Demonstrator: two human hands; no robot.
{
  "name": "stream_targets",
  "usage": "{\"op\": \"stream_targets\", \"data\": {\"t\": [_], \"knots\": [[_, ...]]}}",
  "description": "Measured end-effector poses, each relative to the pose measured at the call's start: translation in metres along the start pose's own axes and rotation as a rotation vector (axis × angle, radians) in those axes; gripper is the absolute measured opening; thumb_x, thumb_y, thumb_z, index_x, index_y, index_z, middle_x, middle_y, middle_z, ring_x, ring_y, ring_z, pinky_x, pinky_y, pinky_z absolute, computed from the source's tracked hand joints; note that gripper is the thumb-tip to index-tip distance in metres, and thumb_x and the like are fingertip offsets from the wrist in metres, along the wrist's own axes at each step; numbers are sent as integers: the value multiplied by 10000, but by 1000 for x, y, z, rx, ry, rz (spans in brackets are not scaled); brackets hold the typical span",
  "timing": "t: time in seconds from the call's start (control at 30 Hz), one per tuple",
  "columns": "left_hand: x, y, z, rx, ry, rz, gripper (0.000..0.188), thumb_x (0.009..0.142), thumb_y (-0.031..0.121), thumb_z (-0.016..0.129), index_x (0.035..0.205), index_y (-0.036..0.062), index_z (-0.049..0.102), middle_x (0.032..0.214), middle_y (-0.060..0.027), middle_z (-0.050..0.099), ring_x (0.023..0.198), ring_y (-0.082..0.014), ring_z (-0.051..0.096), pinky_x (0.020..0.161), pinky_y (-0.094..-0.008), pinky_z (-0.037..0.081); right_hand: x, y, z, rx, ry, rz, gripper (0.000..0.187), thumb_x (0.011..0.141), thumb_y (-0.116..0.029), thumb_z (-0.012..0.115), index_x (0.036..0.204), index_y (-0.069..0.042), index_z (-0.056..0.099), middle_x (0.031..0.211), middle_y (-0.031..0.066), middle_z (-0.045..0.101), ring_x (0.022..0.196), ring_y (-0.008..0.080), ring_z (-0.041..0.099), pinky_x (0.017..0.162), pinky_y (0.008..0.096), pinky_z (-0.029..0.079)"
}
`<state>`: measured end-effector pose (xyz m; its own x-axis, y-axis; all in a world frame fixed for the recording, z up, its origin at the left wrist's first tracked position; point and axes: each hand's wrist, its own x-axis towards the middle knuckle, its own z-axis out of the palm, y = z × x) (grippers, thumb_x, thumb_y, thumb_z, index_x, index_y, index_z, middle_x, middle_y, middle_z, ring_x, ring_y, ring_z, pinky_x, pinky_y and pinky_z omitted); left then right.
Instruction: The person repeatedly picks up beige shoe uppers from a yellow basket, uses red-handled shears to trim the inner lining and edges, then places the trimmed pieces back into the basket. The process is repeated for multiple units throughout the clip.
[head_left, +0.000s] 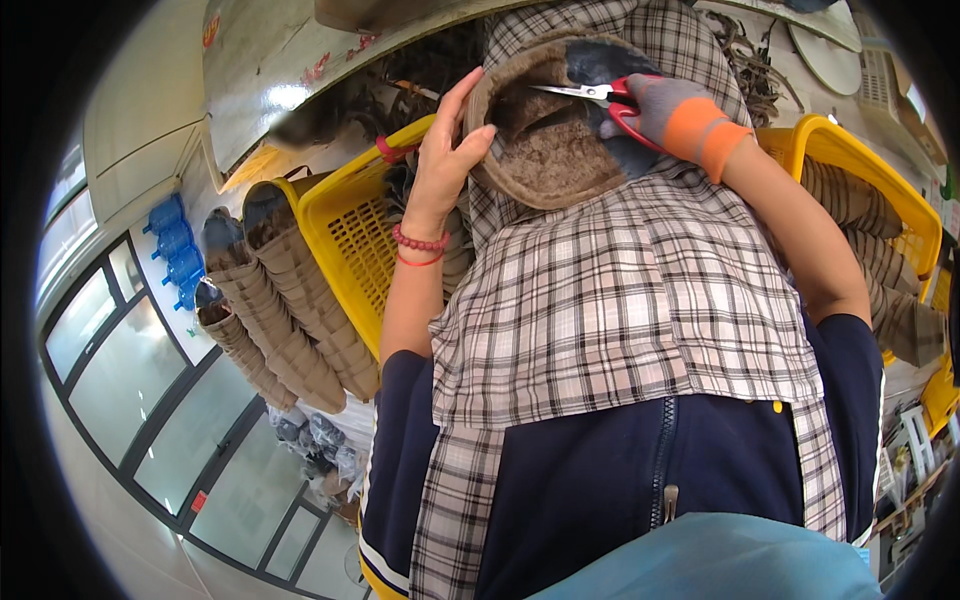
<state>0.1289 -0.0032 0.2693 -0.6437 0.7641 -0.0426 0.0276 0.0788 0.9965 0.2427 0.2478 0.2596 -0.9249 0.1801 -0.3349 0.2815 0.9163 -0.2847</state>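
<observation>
Across my lap lies a round, open brown fabric piece (pixel 560 160) with a thick rim, a fuzzy brown lining and a dark blue patch on its far and right side; its exact kind I cannot make out. My left hand (pixel 452 140), bare with a red bead bracelet, grips its left rim, thumb on the inner side. Red-handled scissors (pixel 598 92) are in my right hand (pixel 672 115), which wears a grey and orange glove. Their blades point left over the opening and look nearly closed.
A yellow basket (pixel 345 245) stands left, beside tall stacks of nested brown pieces (pixel 300 290). Another yellow basket (pixel 920 200) on the right holds similar pieces. Ahead is a worn table (pixel 300 75); dark scraps (pixel 765 65) lie at its right. A checked apron (pixel 620 290) covers my lap.
</observation>
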Motion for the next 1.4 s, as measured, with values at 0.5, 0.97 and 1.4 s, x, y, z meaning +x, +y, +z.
{"op": "stream_targets", "data": {"t": [0.5,0.97,1.4], "knots": [[-33,-59,-39,-656,155,-604,353,941,268,461,1139,-20,506,1031,-232,610,843,-304,649,664,-383,544,-32,-33,-5,-83,18,-34,353,825,-348,610,1051,-79,569,896,110,660,818,267,644,707,375,505],[-40,-123,-18,-906,100,-524,270,861,123,598,1119,70,541,799,-79,653,542,-195,611,381,-286,463,-3,-49,0,-31,-148,-80,302,853,-321,564,957,-40,608,852,140,666,777,286,647,692,375,505],[-46,-126,-15,-829,171,-502,422,829,51,617,1220,-5,469,861,-104,635,615,-212,620,390,-286,475,-16,-32,-23,-167,88,-203,478,673,-418,754,981,-73,636,854,81,667,813,233,649,660,344,508]]}}
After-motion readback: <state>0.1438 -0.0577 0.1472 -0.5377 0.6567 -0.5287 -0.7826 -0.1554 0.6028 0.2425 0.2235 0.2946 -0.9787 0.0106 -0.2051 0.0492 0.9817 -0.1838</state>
